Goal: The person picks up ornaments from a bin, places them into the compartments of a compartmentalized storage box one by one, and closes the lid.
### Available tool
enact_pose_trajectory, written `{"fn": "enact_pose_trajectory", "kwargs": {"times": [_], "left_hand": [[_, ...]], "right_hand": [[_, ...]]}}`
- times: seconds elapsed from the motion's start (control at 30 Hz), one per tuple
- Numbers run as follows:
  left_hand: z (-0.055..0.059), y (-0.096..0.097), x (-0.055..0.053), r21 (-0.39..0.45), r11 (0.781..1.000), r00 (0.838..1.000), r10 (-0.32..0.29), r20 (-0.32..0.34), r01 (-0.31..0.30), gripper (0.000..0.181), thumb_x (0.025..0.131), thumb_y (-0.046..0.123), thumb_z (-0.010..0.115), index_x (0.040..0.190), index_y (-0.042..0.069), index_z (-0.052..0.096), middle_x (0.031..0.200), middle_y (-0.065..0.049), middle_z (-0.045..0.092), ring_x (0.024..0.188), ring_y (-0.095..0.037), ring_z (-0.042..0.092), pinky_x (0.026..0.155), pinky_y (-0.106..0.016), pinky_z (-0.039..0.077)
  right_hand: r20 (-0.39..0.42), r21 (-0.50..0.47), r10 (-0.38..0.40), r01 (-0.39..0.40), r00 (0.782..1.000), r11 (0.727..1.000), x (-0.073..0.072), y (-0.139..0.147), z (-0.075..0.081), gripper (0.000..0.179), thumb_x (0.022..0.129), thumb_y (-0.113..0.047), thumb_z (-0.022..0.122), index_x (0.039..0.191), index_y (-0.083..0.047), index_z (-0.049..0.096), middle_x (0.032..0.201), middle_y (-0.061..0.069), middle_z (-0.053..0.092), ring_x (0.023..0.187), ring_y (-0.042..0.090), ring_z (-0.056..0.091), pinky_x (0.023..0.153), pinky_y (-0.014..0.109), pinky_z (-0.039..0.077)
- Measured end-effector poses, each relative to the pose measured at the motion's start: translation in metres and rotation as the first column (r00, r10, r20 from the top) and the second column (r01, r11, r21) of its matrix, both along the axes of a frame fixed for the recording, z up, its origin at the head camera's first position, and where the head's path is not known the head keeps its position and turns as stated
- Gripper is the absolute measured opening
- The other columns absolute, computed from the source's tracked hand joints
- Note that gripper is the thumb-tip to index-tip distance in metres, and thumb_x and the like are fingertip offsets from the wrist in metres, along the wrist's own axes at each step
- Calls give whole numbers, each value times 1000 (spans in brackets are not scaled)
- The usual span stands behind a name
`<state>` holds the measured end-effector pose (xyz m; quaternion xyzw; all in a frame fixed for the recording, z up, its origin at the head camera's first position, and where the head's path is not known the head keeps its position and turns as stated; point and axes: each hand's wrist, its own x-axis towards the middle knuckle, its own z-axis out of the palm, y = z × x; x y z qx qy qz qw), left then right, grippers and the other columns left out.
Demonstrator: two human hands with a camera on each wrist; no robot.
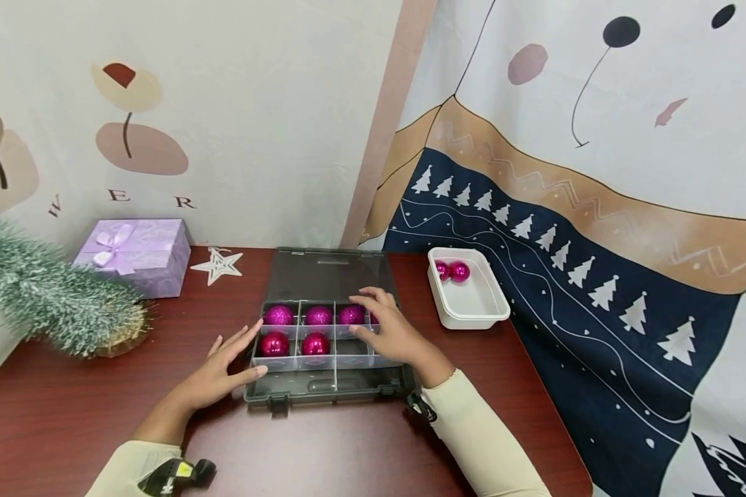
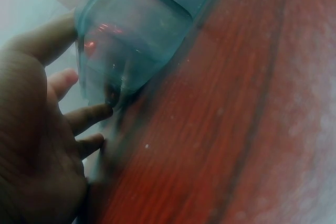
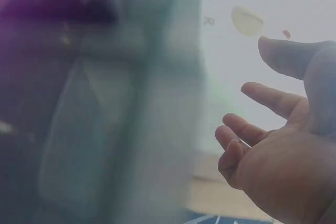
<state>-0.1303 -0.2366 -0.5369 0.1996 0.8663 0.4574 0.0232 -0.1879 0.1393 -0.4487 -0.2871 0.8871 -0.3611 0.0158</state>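
A dark translucent case (image 1: 329,276) lies with its lid folded back on the table. Inside it sits a clear divided tray (image 1: 352,362). The tray's back row holds glittery magenta balls (image 1: 318,315), the rightmost partly behind the fingers; two shiny magenta balls (image 1: 315,344) fill front compartments. My left hand (image 1: 214,376) is at the tray's left end, fingers straight, index fingertip and thumb right at its edge. In the left wrist view its fingers lie along the clear wall (image 2: 142,30). My right hand (image 1: 388,331) is over the tray's right end, fingers spread and slightly bent, holding nothing.
A white container (image 1: 472,300) with two shiny magenta balls (image 1: 458,271) stands at the right. Behind on the left are a purple gift box (image 1: 143,255), a white star (image 1: 217,265) and a frosted artificial tree (image 1: 56,290). Printed cloths hang behind the table (image 1: 323,455).
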Motion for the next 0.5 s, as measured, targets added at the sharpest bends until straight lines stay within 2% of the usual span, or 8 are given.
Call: {"fn": "enact_pose_trajectory", "kwargs": {"times": [0.13,0.23,0.33,0.4,0.47,0.5], "left_hand": [[2,1,1,3,1000,1000,1,-4,-1,91,98,29,78,174,19,30,175,-28,34,160,-67,20,127,-84,-9],[3,1,0,1,1000,1000,-1,-4,1,91,98,29,78,174,19,30,176,-28,34,160,-67,20,127,-84,-9],[3,2,0,1,1000,1000,-2,-7,2,91,98,29,78,174,18,30,176,-28,34,160,-67,20,127,-84,-9],[3,1,0,-1,1000,1000,0,-8,0,91,98,29,78,174,18,30,176,-28,34,160,-67,20,127,-83,-10],[3,1,0,-1,1000,1000,1,-8,-1,90,98,30,78,174,18,30,175,-28,34,160,-67,20,127,-83,-10],[3,1,1,-2,1000,1000,2,-7,-2,90,99,30,77,174,18,30,175,-29,34,160,-67,20,127,-83,-10]], "right_hand": [[1,-42,-52,52,999,998,-7,20,4,55,102,-16,76,154,-6,60,163,22,46,152,41,40,124,67,42],[-9,-77,-100,99,995,992,-12,37,7,53,102,-15,76,152,-5,61,160,22,49,150,41,42,121,64,46],[-20,-122,-141,138,990,983,-18,52,10,50,102,-13,76,149,-3,62,157,22,51,145,41,48,107,55,54],[-25,-152,-164,159,986,976,-22,61,12,48,102,-12,75,147,-2,63,155,22,53,141,40,51,97,49,55],[-32,-181,-183,174,983,968,-28,70,13,47,102,-10,75,146,1,63,152,24,55,137,42,54,91,50,55],[-36,-196,-192,182,981,964,-31,75,13,46,102,-9,74,145,2,63,151,25,56,136,43,55,94,53,55]]}}
